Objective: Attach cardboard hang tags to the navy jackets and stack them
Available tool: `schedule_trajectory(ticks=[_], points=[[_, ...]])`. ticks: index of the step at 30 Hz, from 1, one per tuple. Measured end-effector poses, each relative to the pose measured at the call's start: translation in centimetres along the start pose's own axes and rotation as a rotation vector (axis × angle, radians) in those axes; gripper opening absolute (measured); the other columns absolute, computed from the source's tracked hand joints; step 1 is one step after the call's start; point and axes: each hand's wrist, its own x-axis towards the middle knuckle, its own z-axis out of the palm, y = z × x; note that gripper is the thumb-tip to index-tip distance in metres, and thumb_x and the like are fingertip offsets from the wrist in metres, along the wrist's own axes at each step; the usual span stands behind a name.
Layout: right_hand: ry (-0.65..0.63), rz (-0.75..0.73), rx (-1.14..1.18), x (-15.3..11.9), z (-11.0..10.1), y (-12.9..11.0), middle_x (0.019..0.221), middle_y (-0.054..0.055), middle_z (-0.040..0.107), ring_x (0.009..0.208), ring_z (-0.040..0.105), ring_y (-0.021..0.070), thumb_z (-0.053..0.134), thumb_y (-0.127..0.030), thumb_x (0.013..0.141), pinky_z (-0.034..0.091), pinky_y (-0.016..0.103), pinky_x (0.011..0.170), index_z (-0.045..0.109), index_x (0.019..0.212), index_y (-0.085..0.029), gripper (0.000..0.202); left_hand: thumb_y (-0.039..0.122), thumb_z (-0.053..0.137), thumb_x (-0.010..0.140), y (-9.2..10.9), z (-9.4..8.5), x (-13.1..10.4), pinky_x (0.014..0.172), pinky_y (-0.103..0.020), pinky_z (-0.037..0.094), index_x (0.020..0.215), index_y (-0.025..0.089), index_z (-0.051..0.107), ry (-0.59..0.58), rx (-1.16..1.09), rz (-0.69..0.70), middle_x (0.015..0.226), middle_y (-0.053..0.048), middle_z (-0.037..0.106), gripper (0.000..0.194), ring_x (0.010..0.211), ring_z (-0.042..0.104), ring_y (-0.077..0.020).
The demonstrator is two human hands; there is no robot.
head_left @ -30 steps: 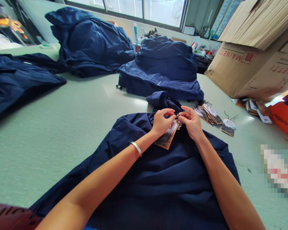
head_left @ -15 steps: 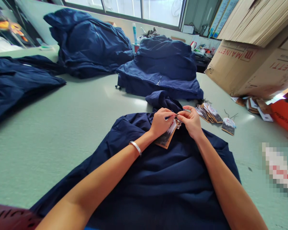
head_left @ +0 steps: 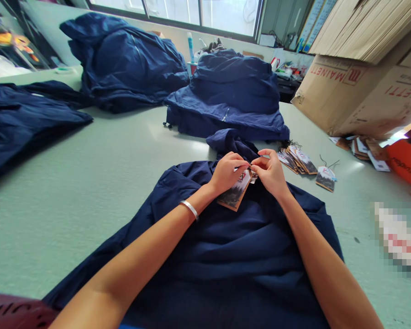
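A navy jacket (head_left: 233, 256) lies spread in front of me, its hood (head_left: 231, 139) pointing away. At the neck, my left hand (head_left: 226, 173) and my right hand (head_left: 271, 172) meet fingertip to fingertip. Both are closed in a pinch on the dark string of a hang tag; the string is small and mostly covered by my fingers. The hang tag (head_left: 234, 194), white above with a dark forest print and brown edge, rests on the jacket below my left hand. A small pale label (head_left: 254, 177) shows just under my right fingertips.
Navy garments are heaped at the back left (head_left: 123, 64) and back centre (head_left: 233, 87), with another (head_left: 23, 119) at left. To the right lie a bunch of hang tags (head_left: 297, 159), a single tag (head_left: 326, 178), cardboard boxes (head_left: 349, 100) and an orange bag (head_left: 407, 160) on the green table (head_left: 99, 201).
My left wrist has shifted slightly left and the hang tag has turned a little, showing more of its white top. Both hands keep their pinch at the neck.
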Motion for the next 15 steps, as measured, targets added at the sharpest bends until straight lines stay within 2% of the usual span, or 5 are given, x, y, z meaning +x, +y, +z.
schedule_trajectory(ticks=[6,15], points=[[0.005,-0.007,-0.021,0.0,0.1,0.2,0.070,-0.006,0.063,0.062,0.061,0.0141,0.067,-0.023,0.066,0.048,0.028,0.062,0.041,0.101,-0.023,0.043,0.017,0.056,0.087,0.4,0.1,-0.1,0.074,-0.029,0.046,0.075,0.018,0.074,0.012,0.023,0.033,0.078,-0.005,0.068,0.022,0.077,0.056,-0.0163],[0.008,0.000,0.023,0.2,0.1,1.1,0.069,-0.006,0.062,0.062,0.060,0.0139,0.066,-0.024,0.067,0.048,0.028,0.060,0.043,0.101,-0.024,0.041,0.011,0.056,0.082,0.5,0.1,-0.1,0.075,-0.028,0.049,0.077,0.017,0.073,0.023,-0.038,-0.065,0.081,-0.003,0.070,0.019,0.077,0.061,-0.0152]])
